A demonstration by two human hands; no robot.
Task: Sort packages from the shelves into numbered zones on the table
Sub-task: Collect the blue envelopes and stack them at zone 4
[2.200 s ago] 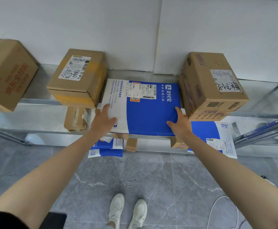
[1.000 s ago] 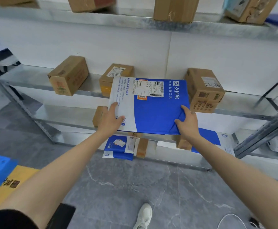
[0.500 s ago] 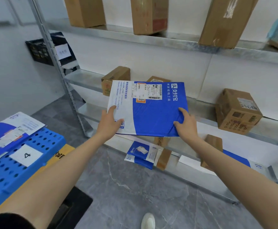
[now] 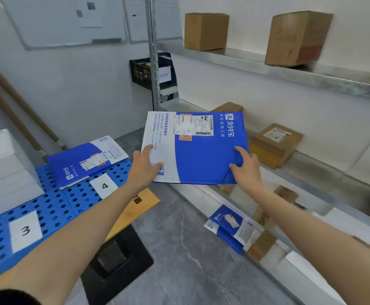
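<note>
Two hands, left [image 4: 143,170] and right [image 4: 245,172], pinching blue mailer [image 4: 201,159], now off shelf [image 4: 307,172], nearer zone 4 label [image 4: 104,186]

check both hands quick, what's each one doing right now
Left hand: grips the near left edge of the blue and white mailer.
Right hand: grips the mailer's near right corner.

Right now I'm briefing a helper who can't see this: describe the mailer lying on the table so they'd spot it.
Find the blue perforated table on the left, with white number cards. Just beyond the card marked 4 lies a flat blue-and-white mailer bearing a shipping label. Unlike the held mailer, it rests on the table.
</note>
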